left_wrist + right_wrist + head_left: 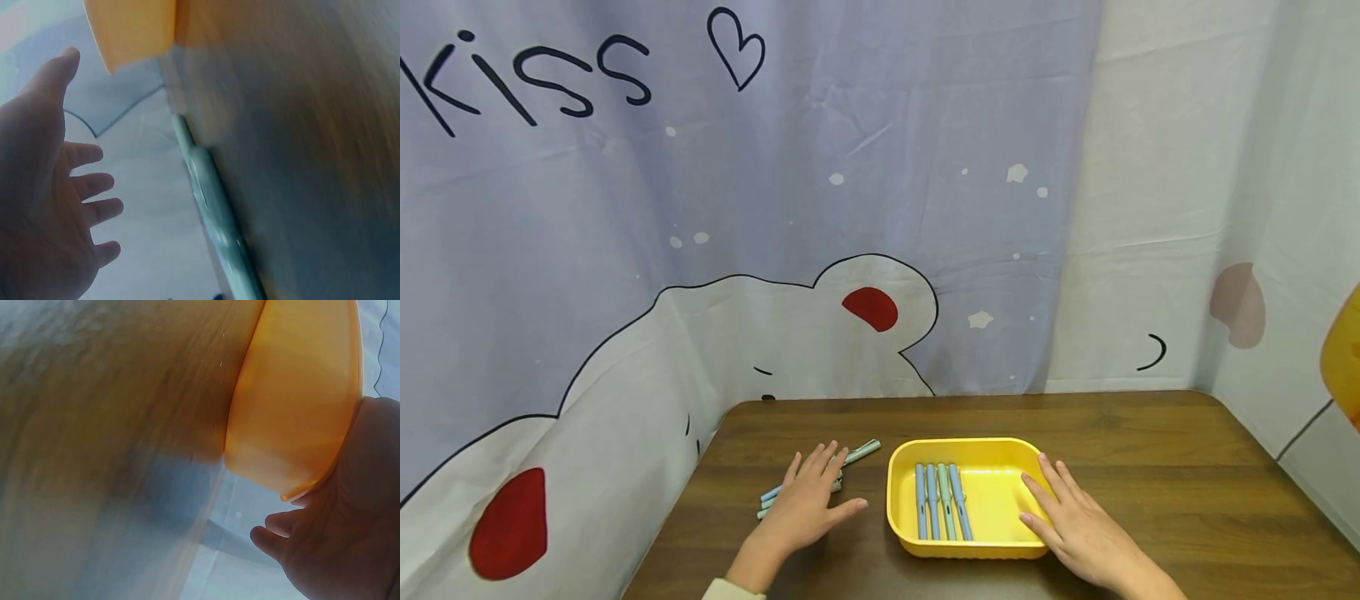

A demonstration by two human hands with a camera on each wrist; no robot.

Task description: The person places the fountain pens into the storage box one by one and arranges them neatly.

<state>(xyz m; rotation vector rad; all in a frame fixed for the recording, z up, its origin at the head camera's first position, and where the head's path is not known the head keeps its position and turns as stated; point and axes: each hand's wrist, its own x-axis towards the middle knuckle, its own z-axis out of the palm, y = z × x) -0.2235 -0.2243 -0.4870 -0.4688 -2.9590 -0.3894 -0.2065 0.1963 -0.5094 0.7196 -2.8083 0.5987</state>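
Observation:
A yellow plastic tray (pixel 1000 500) stands on the table with several capped pens side by side in its left half, blue ones and a green pen (pixel 945 500). Left of it, my left hand (pixel 808 504) hovers over loose pens with fingers spread, gripping nothing. A green pen (pixel 863 451) pokes out past its fingertips, and the end of a blue pen (pixel 770 495) shows at its outer side; the hand covers the rest. My right hand (pixel 1078 525) lies over the tray's right rim, fingers straight and reaching inside. The right wrist view shows that hand (pixel 344 525) against the tray wall (pixel 294 394).
The brown wooden table (pixel 1187 467) extends right of the tray and behind it. A printed curtain (pixel 880 167) hangs along the table's back edge and both sides.

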